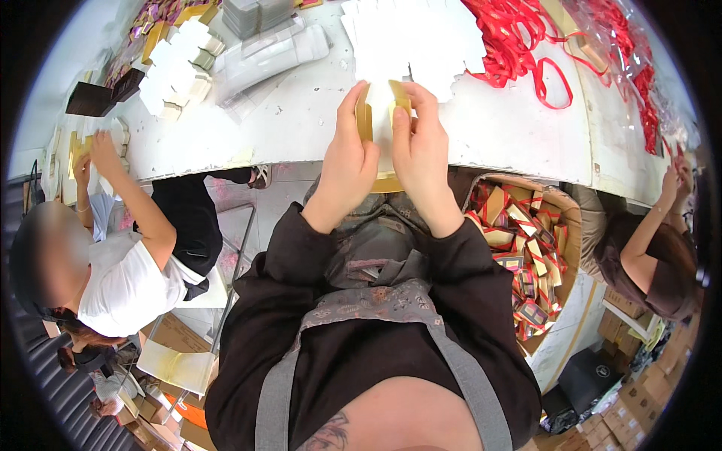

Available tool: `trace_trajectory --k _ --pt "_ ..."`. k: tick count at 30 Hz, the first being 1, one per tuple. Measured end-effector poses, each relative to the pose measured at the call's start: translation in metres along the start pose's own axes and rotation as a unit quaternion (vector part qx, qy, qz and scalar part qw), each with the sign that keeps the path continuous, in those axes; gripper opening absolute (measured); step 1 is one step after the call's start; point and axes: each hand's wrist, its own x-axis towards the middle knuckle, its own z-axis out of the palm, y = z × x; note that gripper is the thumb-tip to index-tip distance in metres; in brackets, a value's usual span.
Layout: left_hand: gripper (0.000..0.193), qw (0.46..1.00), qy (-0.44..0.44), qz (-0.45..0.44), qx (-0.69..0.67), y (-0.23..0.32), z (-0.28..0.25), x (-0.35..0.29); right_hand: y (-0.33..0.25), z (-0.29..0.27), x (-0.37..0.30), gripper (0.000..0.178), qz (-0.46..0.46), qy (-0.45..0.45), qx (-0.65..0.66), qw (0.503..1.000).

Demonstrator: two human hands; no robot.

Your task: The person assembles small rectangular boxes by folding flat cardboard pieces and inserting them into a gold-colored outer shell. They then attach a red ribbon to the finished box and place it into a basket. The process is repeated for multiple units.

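Note:
Between my hands, at the near edge of the white table (pixel 263 139), is a partly folded cardboard box blank (pixel 387 184) with gold sides and a white inside. My left hand (pixel 350 158) grips its left raised gold flap, fingers along the outer side. My right hand (pixel 421 150) holds the right side, thumb pressed on the gold flap and fingers behind it. The lower gold edge shows between my wrists. Just beyond my fingertips lies a pile of white flat cardboard blanks (pixel 414 37), overexposed in the light.
Red ribbons (pixel 519 45) heap at the far right; clear plastic sleeves (pixel 274 56) and white box pieces (pixel 177 68) lie at left. A large carton (pixel 571 218) of ribboned boxes stands beside my right leg. One person (pixel 124 278) works at left, another (pixel 647 255) at right.

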Motion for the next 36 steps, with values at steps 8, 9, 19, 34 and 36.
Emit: trace_trajectory --k 8,9,19,34,36 --pt "0.052 0.998 -0.050 -0.009 0.040 -0.021 -0.004 0.014 0.038 0.003 0.015 0.018 -0.006 -0.008 0.075 0.997" --pt "0.052 0.998 -0.060 -0.022 0.027 -0.022 -0.004 0.014 0.041 0.004 0.015 0.018 0.017 0.009 0.135 0.991" --pt "0.052 0.994 -0.074 -0.075 0.034 -0.004 -0.004 0.018 0.036 -0.002 0.017 0.008 0.142 -0.002 0.274 0.951" --pt "0.052 0.976 -0.077 -0.079 -0.186 -0.014 -0.005 0.010 0.028 -0.024 0.026 0.012 0.049 -0.189 0.113 0.974" --pt "0.048 0.982 -0.072 -0.074 -0.161 -0.011 -0.004 0.010 0.028 -0.026 0.029 0.011 -0.006 -0.197 0.014 0.980"
